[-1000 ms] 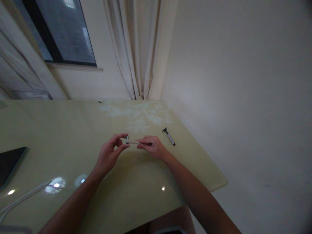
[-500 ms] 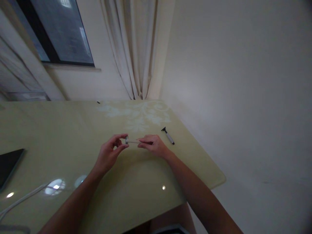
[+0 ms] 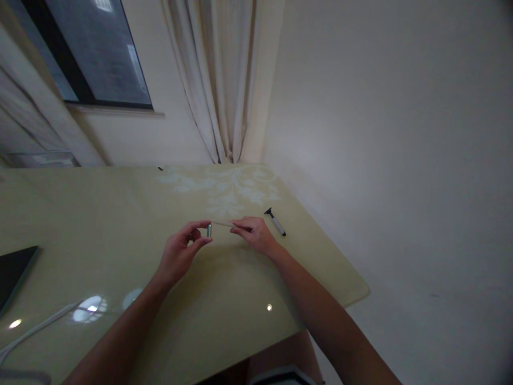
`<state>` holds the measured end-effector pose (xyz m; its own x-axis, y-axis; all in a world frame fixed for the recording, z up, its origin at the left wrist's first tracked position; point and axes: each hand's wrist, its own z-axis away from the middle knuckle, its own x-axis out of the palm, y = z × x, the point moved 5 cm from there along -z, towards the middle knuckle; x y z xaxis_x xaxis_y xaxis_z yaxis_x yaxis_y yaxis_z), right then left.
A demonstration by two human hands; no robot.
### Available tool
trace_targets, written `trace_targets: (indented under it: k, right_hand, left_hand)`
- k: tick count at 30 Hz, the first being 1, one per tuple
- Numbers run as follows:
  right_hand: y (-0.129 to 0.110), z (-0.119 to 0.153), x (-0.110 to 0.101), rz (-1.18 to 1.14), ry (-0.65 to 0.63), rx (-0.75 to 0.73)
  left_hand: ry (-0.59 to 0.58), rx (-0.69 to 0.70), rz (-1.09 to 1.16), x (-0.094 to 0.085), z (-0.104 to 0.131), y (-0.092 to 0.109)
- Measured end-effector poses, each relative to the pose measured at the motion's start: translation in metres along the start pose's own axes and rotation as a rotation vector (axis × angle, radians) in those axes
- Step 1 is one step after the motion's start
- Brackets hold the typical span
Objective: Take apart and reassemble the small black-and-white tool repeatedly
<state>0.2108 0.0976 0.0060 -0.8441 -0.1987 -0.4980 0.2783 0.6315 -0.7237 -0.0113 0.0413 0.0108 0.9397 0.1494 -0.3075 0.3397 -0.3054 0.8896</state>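
Observation:
Between the thumb and fingertips of my left hand (image 3: 185, 247) is a small razor cartridge (image 3: 209, 230), held on edge above the table; its details are too small to tell. My right hand (image 3: 255, 233) pinches a thin pale stick (image 3: 222, 223), which points left, its tip at the upper end of the cartridge. Whether the tip touches it I cannot tell. Just right of my right hand lies a razor handle (image 3: 277, 224), grey with a black T-shaped top, on the table.
The glossy pale table (image 3: 224, 310) has a leaf pattern near its far edge. A dark flat device (image 3: 16, 272) and a white cable (image 3: 38, 326) lie at the left. A tiny black piece (image 3: 160, 169) rests at the back. Beyond are a curtain (image 3: 220, 80) and a wall (image 3: 380, 133).
My right hand has shifted slightly up and right, taking the stick's tip from the middle of the cartridge to its upper end. My left hand keeps its hold.

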Motion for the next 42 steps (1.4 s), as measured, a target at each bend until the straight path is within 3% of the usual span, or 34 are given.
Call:
trace_targets:
  k: [5,9,13,17,21,25,29,33,37,42]
  right_hand:
    - [-0.0064,0.0008,0.0045,-0.082,-0.131,-0.068]
    - [-0.0053,-0.0001,-0.0001,-0.012,-0.046,-0.028]
    - [-0.0061,0.0005,0.0055,-0.03,-0.136,0.003]
    - [-0.0069,-0.0002,0.0026,0.007,-0.053,0.018]
    - [-0.0059,0.0004,0.0075,-0.066,-0.158,0.019]
    - [-0.0031,0.0002,0.0018,-0.05,-0.063,0.041]
    - [-0.003,0.0009,0.0061,-0.131,-0.182,0.06]
    - [-0.0026,-0.0005,-0.0016,-0.073,-0.043,0.057]
    - [-0.0016,0.0002,0.006,-0.126,-0.145,0.072]
    - [-0.0021,-0.0003,0.0046,-0.042,-0.079,0.067]
  left_hand:
    - [0.004,-0.007,-0.001,0.0014,-0.0002,-0.0002]
    - [0.001,0.0,-0.002,0.0023,-0.0003,0.0008]
    - [0.003,-0.017,0.014,0.0018,-0.0001,0.0009]
    - [0.011,-0.018,0.013,0.001,0.0003,0.0024]
    - [-0.007,-0.012,0.008,0.0024,0.0006,0.0017]
    - [-0.011,-0.002,-0.008,0.0032,0.0008,-0.0001]
    - [-0.019,-0.009,-0.015,0.0031,0.0005,-0.0003]
    - [-0.005,-0.002,-0.023,0.0022,-0.0001,0.0016]
    - [-0.022,-0.009,0.009,0.0029,-0.0001,0.0025]
    - [-0.027,-0.019,-0.003,0.0012,-0.0009,0.0006]
